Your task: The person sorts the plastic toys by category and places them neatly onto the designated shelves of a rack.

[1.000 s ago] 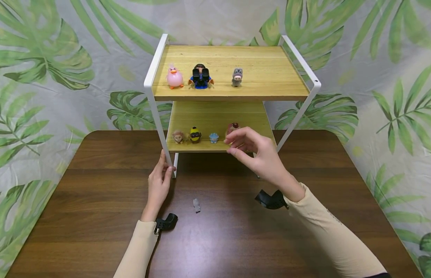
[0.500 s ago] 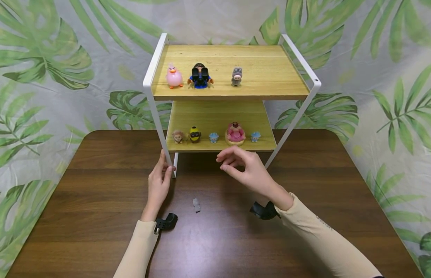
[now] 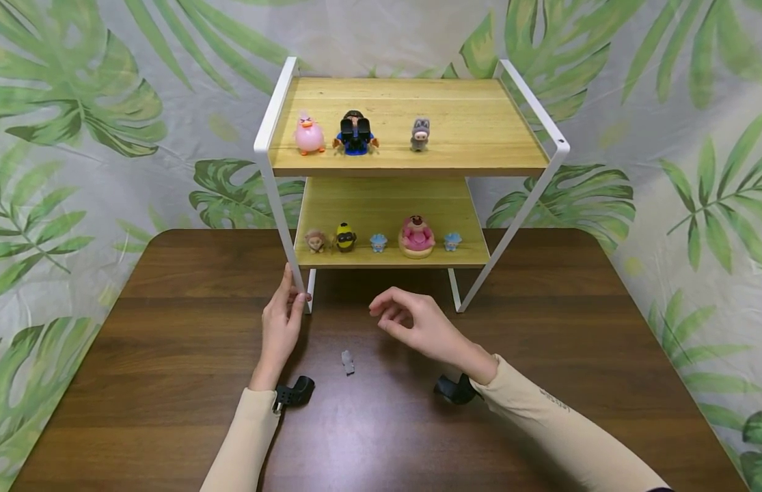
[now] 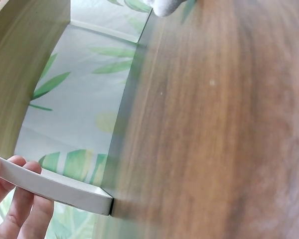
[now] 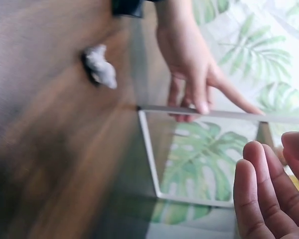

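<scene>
My left hand (image 3: 282, 328) grips the white left front leg (image 3: 282, 225) of a two-tier shelf. In the left wrist view, fingers (image 4: 27, 211) wrap round that white frame (image 4: 65, 191). Over the table in front of the shelf hangs my right hand (image 3: 420, 324), its fingers loosely bent with nothing between them. A small grey figurine (image 3: 347, 363) lies on the table between the hands, apart from both; the right wrist view shows the same grey figurine (image 5: 100, 65) blurred.
The upper board (image 3: 467, 123) carries a pink duck (image 3: 309, 137), a blue-and-black figure (image 3: 355, 134) and a grey hooded figure (image 3: 420, 134). On the lower board (image 3: 381, 198) stand several toys, among them a pink bear (image 3: 416, 237) and a yellow-and-black figure (image 3: 345, 237).
My right hand has drawn back from the lower board, down and to the left, uncovering the pink bear and a small blue figure. The left hand stays on the leg.
</scene>
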Available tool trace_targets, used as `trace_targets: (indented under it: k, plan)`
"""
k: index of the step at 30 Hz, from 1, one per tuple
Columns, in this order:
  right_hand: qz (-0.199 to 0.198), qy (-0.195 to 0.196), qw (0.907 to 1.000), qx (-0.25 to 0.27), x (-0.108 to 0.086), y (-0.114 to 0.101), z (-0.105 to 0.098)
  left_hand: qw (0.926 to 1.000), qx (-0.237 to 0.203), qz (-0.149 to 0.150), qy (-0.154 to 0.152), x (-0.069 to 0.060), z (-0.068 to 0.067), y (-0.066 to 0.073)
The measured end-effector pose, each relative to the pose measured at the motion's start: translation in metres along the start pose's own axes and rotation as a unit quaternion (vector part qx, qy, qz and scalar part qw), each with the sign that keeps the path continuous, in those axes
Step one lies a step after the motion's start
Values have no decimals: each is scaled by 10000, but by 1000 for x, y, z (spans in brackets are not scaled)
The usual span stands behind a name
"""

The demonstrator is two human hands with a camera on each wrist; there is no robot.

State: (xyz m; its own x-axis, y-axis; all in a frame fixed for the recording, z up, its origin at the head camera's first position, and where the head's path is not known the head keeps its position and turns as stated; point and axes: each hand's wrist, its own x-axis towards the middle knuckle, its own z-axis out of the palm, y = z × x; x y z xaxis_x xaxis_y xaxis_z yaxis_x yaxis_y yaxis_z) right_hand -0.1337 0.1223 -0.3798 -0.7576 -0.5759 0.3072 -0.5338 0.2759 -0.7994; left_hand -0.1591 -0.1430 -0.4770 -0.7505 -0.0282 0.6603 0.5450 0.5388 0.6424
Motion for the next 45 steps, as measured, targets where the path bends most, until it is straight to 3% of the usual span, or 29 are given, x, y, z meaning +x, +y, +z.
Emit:
trace_targets:
  k: [15,28,39,45]
  plan:
    - [388,-722,9966,-17,-7,19,32,9999,49,105,15,1,0,-2]
    - [796,-1184,9898,13,-9,27,55,10000,27,5,5,0,0,-2]
    - [606,-1109,9890,-771,1,30,73,9999,68,-140,-35,-1,-1,-1]
    - [604,-1050,9873,-1024,4,32,78,10000,65,-75,4,-1,0,-1]
